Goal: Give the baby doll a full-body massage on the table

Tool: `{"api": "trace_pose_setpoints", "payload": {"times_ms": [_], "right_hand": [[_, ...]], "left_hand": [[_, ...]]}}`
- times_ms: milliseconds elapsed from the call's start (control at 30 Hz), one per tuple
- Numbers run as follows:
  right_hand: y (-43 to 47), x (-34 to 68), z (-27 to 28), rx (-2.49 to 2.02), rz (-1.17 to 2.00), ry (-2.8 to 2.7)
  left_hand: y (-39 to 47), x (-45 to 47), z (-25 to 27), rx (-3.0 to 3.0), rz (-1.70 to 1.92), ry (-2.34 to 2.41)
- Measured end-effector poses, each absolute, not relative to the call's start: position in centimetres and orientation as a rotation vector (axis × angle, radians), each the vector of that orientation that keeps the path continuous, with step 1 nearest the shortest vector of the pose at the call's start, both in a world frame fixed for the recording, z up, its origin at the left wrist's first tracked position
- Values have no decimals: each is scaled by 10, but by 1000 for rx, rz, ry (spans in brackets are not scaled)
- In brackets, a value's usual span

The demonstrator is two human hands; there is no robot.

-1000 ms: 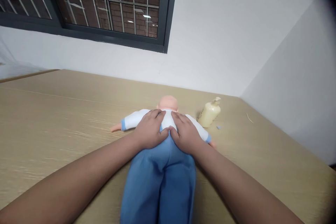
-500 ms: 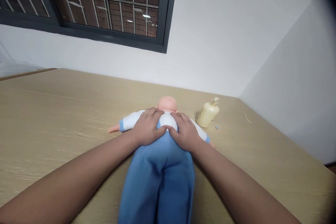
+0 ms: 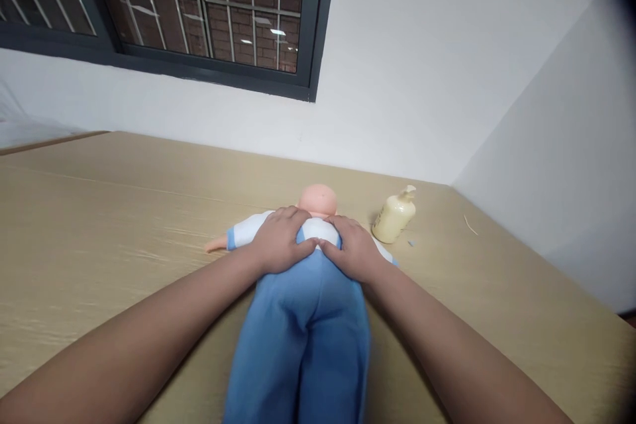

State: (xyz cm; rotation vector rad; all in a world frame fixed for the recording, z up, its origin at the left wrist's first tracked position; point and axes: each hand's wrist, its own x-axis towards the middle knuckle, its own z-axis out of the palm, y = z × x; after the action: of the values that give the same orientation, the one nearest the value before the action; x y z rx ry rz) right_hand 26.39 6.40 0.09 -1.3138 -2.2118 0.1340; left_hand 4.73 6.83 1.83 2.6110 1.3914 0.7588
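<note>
Doll [image 3: 318, 305] in blue trousers lies face down on the table [image 3: 124, 218]. The left hand [image 3: 281, 242] and the right hand [image 3: 355, 250] are spread flat upon its back, their thumbs close together. Near its head stands a cream pump bottle [image 3: 394, 218]; behind is a barred window [image 3: 238, 20].

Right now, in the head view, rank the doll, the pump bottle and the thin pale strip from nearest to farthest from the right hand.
1. Doll: touching, beneath the right hand.
2. Pump bottle: standing on the table, right of the hand.
3. Thin pale strip: on the table, farther right, past the bottle.
</note>
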Motion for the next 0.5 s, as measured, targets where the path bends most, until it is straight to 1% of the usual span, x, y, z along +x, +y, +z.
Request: {"api": "trace_pose_setpoints", "payload": {"times_ms": [100,200,233,267,333,433,500], "right_hand": [[62,263,-3,-1269,46,-2185],[55,260,0,-1232,-162,-2114],[51,258,4,-1249,-236,-2098],[46,257,9,-1297,-288,-2100],[37,254,19,-1488,-296,-2156],[27,253,31,-1780,-147,-2243],[27,256,32,-1811,-58,-2270]], "left_hand": [[65,47,12,2632,857,1384],[60,46,11,2673,1068,1448],[57,45,13,2697,1086,1491],[55,44,17,2713,1051,1552],[51,42,26,2686,846,1710],[49,36,38,2489,535,1909],[50,33,40,2395,448,1913]]}}
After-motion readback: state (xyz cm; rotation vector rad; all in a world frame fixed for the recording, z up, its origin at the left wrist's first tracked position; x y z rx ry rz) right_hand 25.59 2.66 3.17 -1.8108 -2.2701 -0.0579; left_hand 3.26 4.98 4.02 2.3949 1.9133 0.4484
